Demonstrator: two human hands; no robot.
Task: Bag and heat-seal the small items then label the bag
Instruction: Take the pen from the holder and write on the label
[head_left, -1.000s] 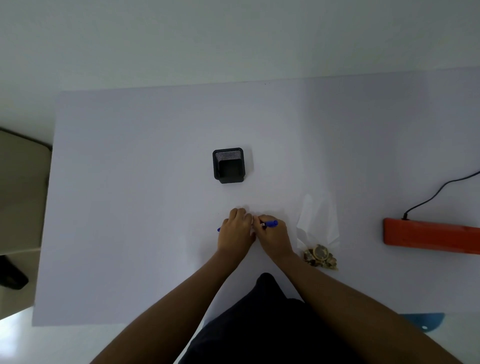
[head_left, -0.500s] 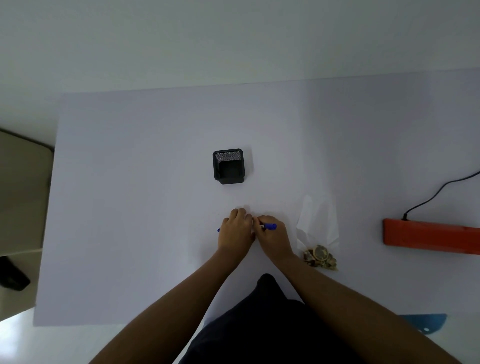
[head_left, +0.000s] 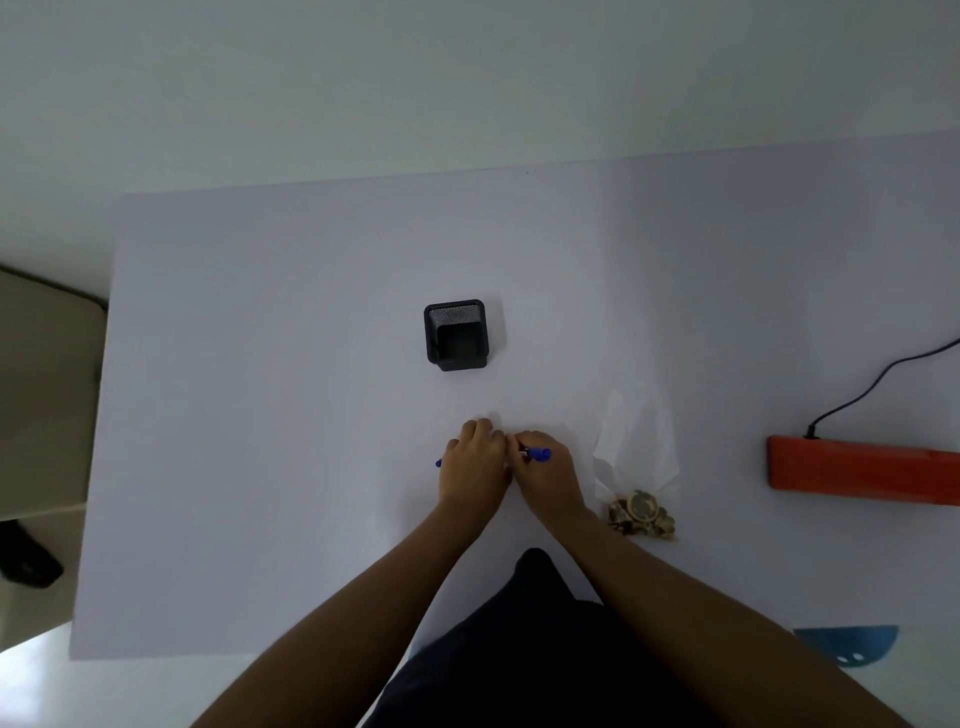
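Observation:
My left hand (head_left: 475, 465) and my right hand (head_left: 548, 475) meet at the middle of the white table (head_left: 260, 415), both curled round a blue pen (head_left: 540, 454). One blue end sticks out left of the left hand, the other lies across my right hand. A clear plastic bag (head_left: 636, 441) lies just right of my right hand, with small golden-brown items (head_left: 641, 514) bunched in its near end. The orange heat sealer (head_left: 862, 470) lies at the right edge.
A black mesh pen holder (head_left: 457, 335) stands beyond my hands. The sealer's black cord (head_left: 878, 379) runs off to the right. A blue object (head_left: 847, 644) lies past the table's near right edge. A beige chair (head_left: 47, 395) stands to the left.
Nothing has visibly changed; both hands stay together on the pen at the same spot.

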